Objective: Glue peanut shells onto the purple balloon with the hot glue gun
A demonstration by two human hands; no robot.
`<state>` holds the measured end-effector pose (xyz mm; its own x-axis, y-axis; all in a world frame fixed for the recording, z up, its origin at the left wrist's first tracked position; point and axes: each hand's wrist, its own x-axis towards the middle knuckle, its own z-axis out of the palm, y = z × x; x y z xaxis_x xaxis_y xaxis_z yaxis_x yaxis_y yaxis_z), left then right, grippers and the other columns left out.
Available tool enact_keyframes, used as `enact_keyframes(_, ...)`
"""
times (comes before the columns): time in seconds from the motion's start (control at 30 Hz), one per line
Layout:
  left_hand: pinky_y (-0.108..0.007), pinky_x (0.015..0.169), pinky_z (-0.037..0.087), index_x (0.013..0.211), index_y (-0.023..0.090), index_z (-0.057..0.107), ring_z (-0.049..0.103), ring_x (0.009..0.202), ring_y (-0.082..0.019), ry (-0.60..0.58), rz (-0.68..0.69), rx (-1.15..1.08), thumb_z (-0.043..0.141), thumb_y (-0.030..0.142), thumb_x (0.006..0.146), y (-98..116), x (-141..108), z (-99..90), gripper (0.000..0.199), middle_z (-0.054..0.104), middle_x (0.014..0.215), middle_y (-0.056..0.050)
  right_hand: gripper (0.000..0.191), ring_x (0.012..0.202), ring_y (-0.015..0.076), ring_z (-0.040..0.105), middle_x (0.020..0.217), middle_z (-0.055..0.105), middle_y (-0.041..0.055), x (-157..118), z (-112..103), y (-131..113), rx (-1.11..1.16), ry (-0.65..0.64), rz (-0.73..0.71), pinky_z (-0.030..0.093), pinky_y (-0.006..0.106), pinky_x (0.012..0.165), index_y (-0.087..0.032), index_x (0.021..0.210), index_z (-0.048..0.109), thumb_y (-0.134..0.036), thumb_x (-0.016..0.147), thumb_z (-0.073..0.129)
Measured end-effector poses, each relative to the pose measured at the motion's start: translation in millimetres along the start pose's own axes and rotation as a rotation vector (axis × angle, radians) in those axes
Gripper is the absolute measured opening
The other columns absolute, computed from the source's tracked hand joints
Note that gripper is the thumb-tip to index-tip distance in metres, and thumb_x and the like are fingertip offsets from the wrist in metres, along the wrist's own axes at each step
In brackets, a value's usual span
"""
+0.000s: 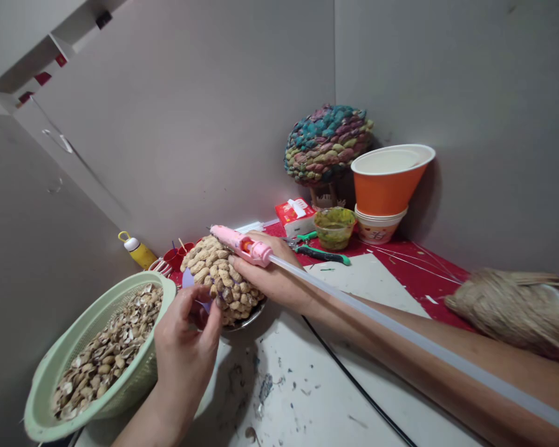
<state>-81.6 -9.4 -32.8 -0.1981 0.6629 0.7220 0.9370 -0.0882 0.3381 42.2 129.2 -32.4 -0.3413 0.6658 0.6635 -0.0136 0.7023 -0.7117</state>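
A dome covered in peanut shells (226, 279) rests in a shallow metal dish (251, 318), with a bit of purple surface showing at its left. My left hand (190, 329) is at the dome's near left side, thumb and fingers pinched at the shells; what sits between the fingertips is too small to make out. My right hand (268, 273) lies along the dome's right side, closed around a pink glue gun (242, 243). The gun's nozzle points left over the top of the dome, and a long clear glue stick (354, 304) runs back from it over the forearm.
A green basket of shells (168, 288) stands at the left, a yellow bottle (142, 251) behind it. At the back are a colored shell tree (326, 146), orange cup (384, 192), stained bowl (334, 228), tissue pack (295, 214) and pliers (323, 254). Twine (507, 304) lies right; a black cable (354, 379) crosses the table.
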Motion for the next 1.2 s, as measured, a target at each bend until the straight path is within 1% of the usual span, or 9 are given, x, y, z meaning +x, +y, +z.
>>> enact_keyframes(0.17,-0.02,0.055,0.045,0.093,0.017,0.062,0.054,0.055,-0.009,0.003,0.064,0.087,0.068,0.024,0.083,-6,0,-0.4,0.013,0.061,0.071,0.003,0.019,0.063,0.0147,0.048,0.067,0.051,-0.0011,1,-1,-1,-0.012,-0.013,0.006,0.032,0.028,0.059,-0.019,0.064,0.043,-0.014,0.076,0.058)
enact_keyframes(0.3,-0.021,0.054,0.044,0.087,0.017,0.063,0.053,0.053,-0.009,0.007,0.1,0.13,0.067,0.025,0.084,-8,0,0.0,0.01,0.061,0.068,0.003,0.019,0.063,0.0145,0.048,0.067,0.051,-0.0014,1,0,-1,-0.023,-0.017,0.004,0.032,0.028,0.06,-0.019,0.064,0.043,-0.012,0.075,0.058)
enact_keyframes(0.43,-0.02,0.052,0.044,0.085,0.017,0.065,0.053,0.05,-0.009,0.01,0.016,0.087,0.068,0.028,0.083,-7,1,0.2,0.011,0.062,0.065,0.003,0.019,0.062,0.0142,0.048,0.066,0.052,-0.0019,1,1,0,-0.019,-0.017,0.012,0.033,0.028,0.059,-0.02,0.065,0.044,-0.012,0.074,0.059)
enact_keyframes(0.57,-0.02,0.048,0.042,0.082,0.019,0.064,0.051,0.048,-0.009,-0.034,-0.09,0.038,0.07,0.032,0.081,-7,1,-0.5,0.015,0.06,0.06,0.005,0.018,0.065,0.0145,0.049,0.069,0.054,-0.0015,1,0,0,-0.014,-0.017,0.024,0.034,0.028,0.06,-0.019,0.066,0.046,-0.011,0.074,0.059)
enact_keyframes(0.77,-0.02,0.05,0.044,0.083,0.018,0.066,0.053,0.051,-0.01,-0.084,-0.128,-0.059,0.067,0.033,0.083,-7,0,0.6,0.015,0.064,0.064,0.002,0.017,0.064,0.0144,0.049,0.069,0.054,-0.0015,0,-1,-1,-0.008,-0.018,0.027,0.033,0.028,0.06,-0.019,0.066,0.047,-0.011,0.075,0.059)
enact_keyframes(0.93,-0.019,0.05,0.043,0.079,0.017,0.068,0.051,0.05,-0.009,-0.025,-0.157,-0.114,0.071,0.031,0.079,-5,-1,1.7,0.014,0.063,0.061,0.002,0.017,0.065,0.0143,0.049,0.068,0.053,-0.0018,0,-2,-1,-0.003,-0.015,0.032,0.033,0.027,0.06,-0.019,0.065,0.045,-0.011,0.074,0.058)
enact_keyframes(1.03,-0.019,0.05,0.044,0.078,0.016,0.07,0.052,0.051,-0.009,-0.032,-0.317,-0.271,0.073,0.033,0.076,-3,2,-2.5,0.017,0.065,0.062,0.001,0.02,0.063,0.014,0.048,0.067,0.052,-0.0023,0,-2,-1,0.014,-0.025,0.023,0.033,0.028,0.06,-0.02,0.063,0.042,-0.012,0.074,0.056)
enact_keyframes(1.13,-0.017,0.045,0.04,0.079,0.016,0.07,0.047,0.047,-0.007,-0.114,-0.552,-0.509,0.076,0.037,0.074,-3,7,-7.9,0.023,0.06,0.056,0.004,0.021,0.064,0.0142,0.047,0.067,0.052,-0.0021,-1,-2,-1,0.026,-0.03,0.006,0.033,0.028,0.06,-0.021,0.063,0.04,-0.012,0.074,0.055)
enact_keyframes(1.2,-0.015,0.042,0.037,0.077,0.016,0.069,0.043,0.043,-0.005,-0.163,-0.645,-0.629,0.078,0.039,0.072,-5,9,-9.2,0.025,0.055,0.052,0.005,0.021,0.064,0.0142,0.046,0.067,0.052,-0.0019,-1,-2,-2,0.023,-0.026,0.006,0.033,0.028,0.06,-0.021,0.062,0.039,-0.012,0.073,0.054)
